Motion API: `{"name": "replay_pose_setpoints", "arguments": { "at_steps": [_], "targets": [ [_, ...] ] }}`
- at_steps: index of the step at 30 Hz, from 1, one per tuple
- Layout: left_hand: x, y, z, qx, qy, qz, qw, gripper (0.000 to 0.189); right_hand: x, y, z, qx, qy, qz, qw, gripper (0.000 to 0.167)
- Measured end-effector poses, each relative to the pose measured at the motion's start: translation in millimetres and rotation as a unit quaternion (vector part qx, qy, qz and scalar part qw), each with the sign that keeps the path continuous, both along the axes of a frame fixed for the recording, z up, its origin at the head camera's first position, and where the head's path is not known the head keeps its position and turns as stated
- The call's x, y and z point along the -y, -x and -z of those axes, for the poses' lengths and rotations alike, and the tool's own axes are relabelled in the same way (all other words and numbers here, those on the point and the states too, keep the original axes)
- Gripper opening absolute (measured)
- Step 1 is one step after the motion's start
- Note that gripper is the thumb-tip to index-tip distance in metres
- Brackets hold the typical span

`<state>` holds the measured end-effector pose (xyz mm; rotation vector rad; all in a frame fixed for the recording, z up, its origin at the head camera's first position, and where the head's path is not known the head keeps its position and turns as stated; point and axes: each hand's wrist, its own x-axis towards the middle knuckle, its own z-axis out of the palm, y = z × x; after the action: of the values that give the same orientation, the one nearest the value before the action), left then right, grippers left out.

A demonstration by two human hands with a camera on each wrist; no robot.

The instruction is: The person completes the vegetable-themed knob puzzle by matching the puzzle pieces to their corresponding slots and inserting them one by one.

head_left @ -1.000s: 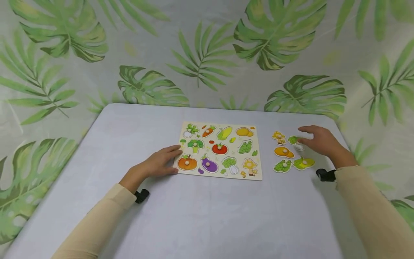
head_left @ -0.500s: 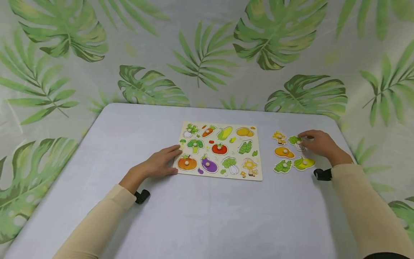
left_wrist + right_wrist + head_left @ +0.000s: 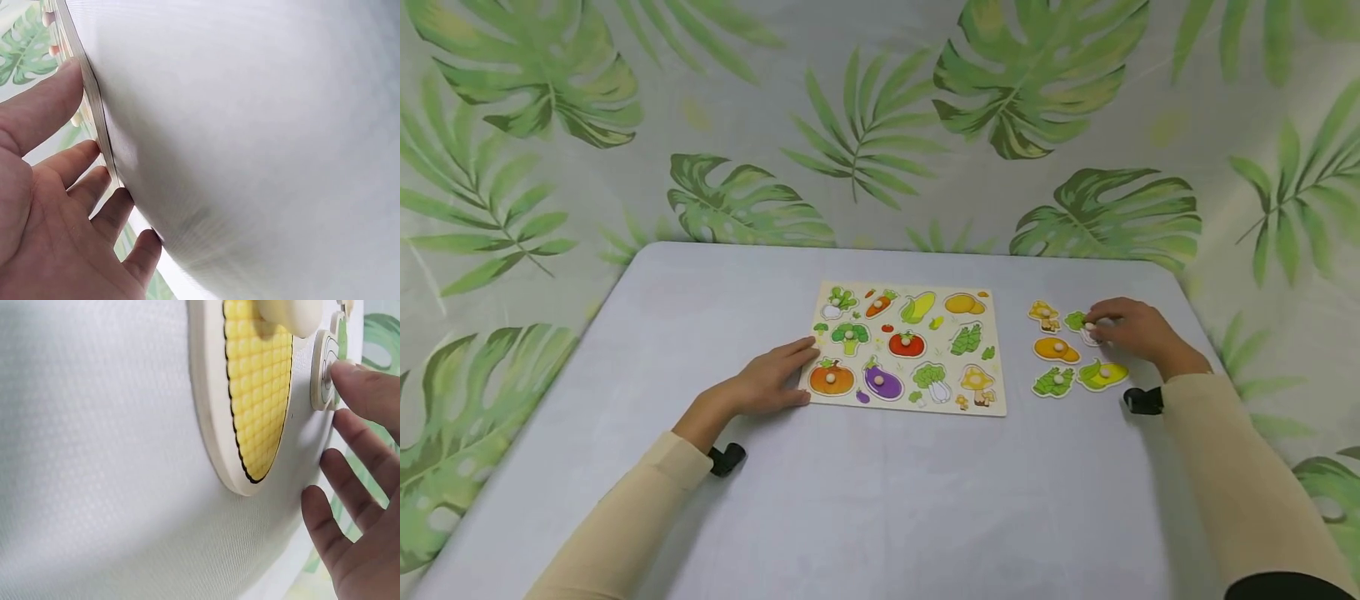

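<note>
A flat wooden vegetable puzzle board (image 3: 999, 402) lies mid-table. My left hand (image 3: 767, 379) rests at its left side, fingers fairly straight; in the left wrist view the thumb and fingertips meet the board's edge (image 3: 94, 106). On the right, my right hand (image 3: 1138, 333) pinches the knob of a bok choy puzzle piece (image 3: 1074, 320), partly covered by the fingers. The right wrist view has the thumb (image 3: 359, 384) at that piece, the other fingers spread beside it. Nearest this camera is the corn piece (image 3: 257, 406) with its pale knob.
Around the bok choy piece lie a mushroom piece (image 3: 1042, 313), a potato piece (image 3: 1051, 350) and a green spiky piece (image 3: 1049, 382). Knobbed pieces such as the tomato (image 3: 907, 345) and eggplant (image 3: 883, 383) sit in the board. A leaf-print curtain (image 3: 865, 150) hangs behind the table.
My right hand has come down and left onto the bok choy piece, its thumb and finger closing at the knob. The left hand stays at the board.
</note>
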<state>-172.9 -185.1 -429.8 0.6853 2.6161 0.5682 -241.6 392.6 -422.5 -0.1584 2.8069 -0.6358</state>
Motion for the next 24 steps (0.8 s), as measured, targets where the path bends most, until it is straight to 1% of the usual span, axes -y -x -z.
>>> {"name": "replay_pose_setpoints", "arguments": {
  "at_steps": [7,13,17,20,24],
  "targets": [
    [1.0,-0.6,-3.1,-0.007,-0.005,0.005,1.0000,0.072,4.0,-0.4,0.0,-0.015,-0.001,0.012,0.9998,0.036],
    [0.3,-0.9,-3.8,-0.003,-0.001,0.013,0.9999,0.072,4.8,-1.2,0.4,-0.029,-0.008,0.015,0.9994,0.036],
    [-0.1,-1.1,-3.4,-0.005,-0.002,0.023,0.9997,0.071,4.8,-2.9,1.2,-0.031,-0.011,0.026,0.9991,0.039],
    [-0.1,-0.8,-2.3,-0.003,-0.005,0.028,0.9996,0.071,4.3,-4.6,1.4,-0.023,-0.010,0.039,0.9989,0.041],
    [0.2,-0.8,-0.8,-0.002,-0.003,0.026,0.9997,0.071,4.5,-5.1,0.6,-0.029,-0.001,0.043,0.9987,0.040]
  ]
}}
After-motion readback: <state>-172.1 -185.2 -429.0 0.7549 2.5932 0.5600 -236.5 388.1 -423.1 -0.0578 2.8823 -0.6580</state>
